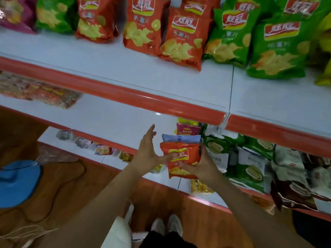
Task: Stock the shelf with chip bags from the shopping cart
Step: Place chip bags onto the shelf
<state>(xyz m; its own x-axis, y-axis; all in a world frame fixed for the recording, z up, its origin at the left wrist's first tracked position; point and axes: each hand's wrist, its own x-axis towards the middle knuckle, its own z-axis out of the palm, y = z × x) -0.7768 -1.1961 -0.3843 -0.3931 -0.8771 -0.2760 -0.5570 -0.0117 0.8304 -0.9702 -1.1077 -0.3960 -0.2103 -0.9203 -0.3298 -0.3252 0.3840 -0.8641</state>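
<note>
The right hand [200, 169] has its fingers curled round the lower right side of a small orange chip bag [180, 158], thumb across the front, holding it upright in front of the middle shelf [107, 117]. The left hand [148, 151] is beside the bag on its left, fingers spread wide and straight, thumb reaching toward the bag's front; whether it touches is unclear. Just behind the held bag stand a blue bag [180, 138] and a pink bag [187, 130]. Right of them, green packets [249, 169] fill the same shelf. On the far upper shelf [125, 68] stand orange chip bags [179, 40] in the middle and green chip bags [275, 49] to the right. Near left, a blue object [18, 183] lies on the wooden floor [71, 185]
</note>
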